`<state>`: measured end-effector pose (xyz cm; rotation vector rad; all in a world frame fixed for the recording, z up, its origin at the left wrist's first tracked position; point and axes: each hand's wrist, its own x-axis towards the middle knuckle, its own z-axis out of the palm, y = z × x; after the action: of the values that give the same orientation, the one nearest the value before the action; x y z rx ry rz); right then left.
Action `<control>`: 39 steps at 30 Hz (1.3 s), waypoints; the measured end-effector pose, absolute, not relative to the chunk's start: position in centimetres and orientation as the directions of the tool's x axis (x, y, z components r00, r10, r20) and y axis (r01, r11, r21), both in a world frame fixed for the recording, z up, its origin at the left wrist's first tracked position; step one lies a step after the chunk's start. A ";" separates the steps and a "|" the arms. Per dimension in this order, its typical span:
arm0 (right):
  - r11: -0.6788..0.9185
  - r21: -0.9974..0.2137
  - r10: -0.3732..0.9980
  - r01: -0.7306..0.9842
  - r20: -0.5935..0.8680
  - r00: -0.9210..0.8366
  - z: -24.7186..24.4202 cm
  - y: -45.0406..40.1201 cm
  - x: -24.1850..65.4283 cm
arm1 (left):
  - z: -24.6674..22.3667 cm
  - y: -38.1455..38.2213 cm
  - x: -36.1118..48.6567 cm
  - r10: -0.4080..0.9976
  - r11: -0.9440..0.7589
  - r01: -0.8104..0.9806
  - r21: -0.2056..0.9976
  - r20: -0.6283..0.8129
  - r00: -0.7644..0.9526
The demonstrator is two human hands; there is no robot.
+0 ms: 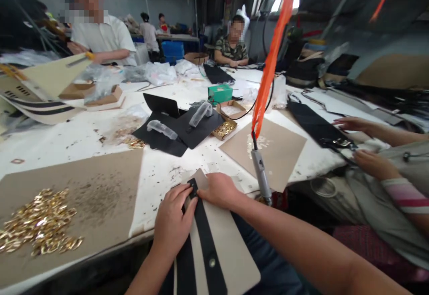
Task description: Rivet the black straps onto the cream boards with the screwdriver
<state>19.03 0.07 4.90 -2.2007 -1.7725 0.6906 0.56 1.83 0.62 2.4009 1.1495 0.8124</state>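
A beige panel [231, 246] with two black straps lies over my lap, its far end against the table edge. One black strap [204, 237] carries a round metal eyelet [212, 263] near its lower part. My left hand [174, 217] is closed on the strap's far end, fingers on top and thumb along its side. My right hand [219, 191] is closed at the panel's far right edge, thumb against the strap end; its other fingers are mostly hidden. Just right of my right hand hangs a grey metal screwdriver-like tool [261, 174] on an orange cord [273, 58].
Gold metal fittings [40, 223] are heaped on a beige sheet at left. Ahead are black pieces [177, 129], a small box of gold parts [224, 129] and a green box [220, 93]. At right, a co-worker's hands [372, 152] handle a black strap. Other people sit beyond.
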 end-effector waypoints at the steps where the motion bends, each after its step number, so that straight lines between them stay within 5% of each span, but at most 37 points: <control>1: -0.238 -0.473 0.965 0.848 -0.212 0.152 5.1 0.1 19.1 | 0.3 2.0 0.6 0.797 -0.600 0.582 0.549 0.353 0.489; 6: -0.173 -0.598 0.984 0.783 -0.067 0.166 6.6 -2.0 19.1 | -0.1 2.6 0.9 0.815 -0.579 0.578 0.575 0.382 0.436; 13: 0.161 -0.794 0.824 0.587 0.435 0.362 9.8 -10.6 25.0 | -0.9 3.5 0.8 0.838 -0.545 0.585 0.601 0.359 0.412; 16: -0.010 -0.815 0.735 0.579 0.386 0.557 9.0 -11.3 31.6 | -0.9 3.9 0.8 0.844 -0.533 0.587 0.610 0.338 0.416; 21: -0.313 -0.587 0.863 0.746 0.152 0.482 4.8 -8.3 40.0 | 0.1 4.5 1.1 0.879 -0.466 0.622 0.629 0.251 0.405; 31: -0.332 -0.459 0.921 0.824 0.032 0.389 3.4 -3.6 40.9 | 0.2 4.4 1.0 0.931 -0.345 0.687 0.640 0.137 0.340; 39: -0.407 -0.367 0.910 0.836 -0.083 0.406 4.1 -2.3 40.7 | 0.4 4.2 0.9 0.911 -0.395 0.650 0.650 0.184 0.370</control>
<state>40.72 -2.35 4.11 -2.3973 -1.5288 0.3952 0.87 4.17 0.43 2.1607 1.3472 0.7320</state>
